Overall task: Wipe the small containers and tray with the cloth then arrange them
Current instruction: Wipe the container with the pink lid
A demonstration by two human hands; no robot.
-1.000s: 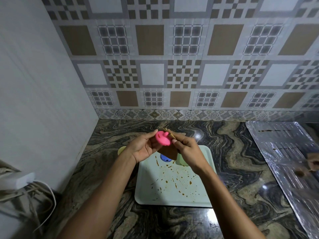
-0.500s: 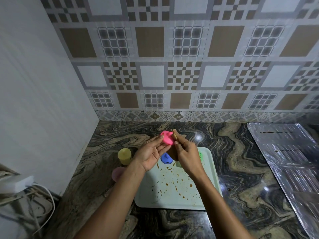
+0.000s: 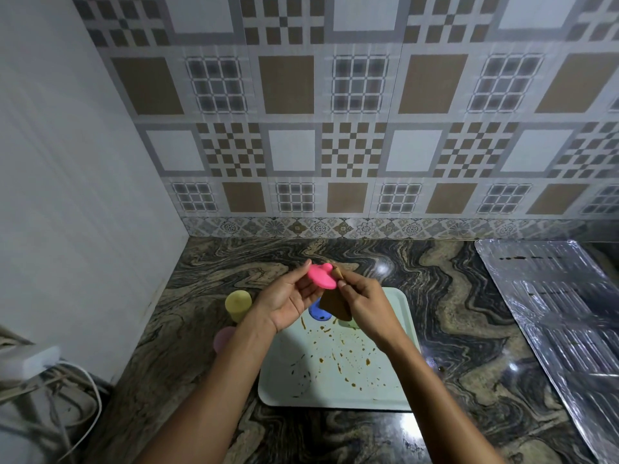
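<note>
My left hand (image 3: 284,301) holds a small bright pink container (image 3: 321,276) in the air above the far end of the pale green tray (image 3: 395,393). My right hand (image 3: 365,301) pinches a brown cloth (image 3: 335,304) against the pink container's right edge; the cloth hangs down below it. The tray lies on the marble counter and is spattered with brown stains. A blue container (image 3: 318,313) and a green container (image 3: 348,324) stand at the tray's far end, mostly hidden by my hands. A yellow container (image 3: 237,304) and a pale pink container (image 3: 225,338) stand on the counter left of the tray.
A white side wall (image 3: 83,195) closes the left side, a tiled wall (image 3: 335,128) the back. A foil-covered sheet (image 3: 562,323) lies on the counter at the right. A white adapter with cables (image 3: 33,363) sits at the lower left.
My view has shifted, so the yellow and pale pink containers left of the tray came into sight. The pink container has turned a little in my left hand while the cloth stays against it.
</note>
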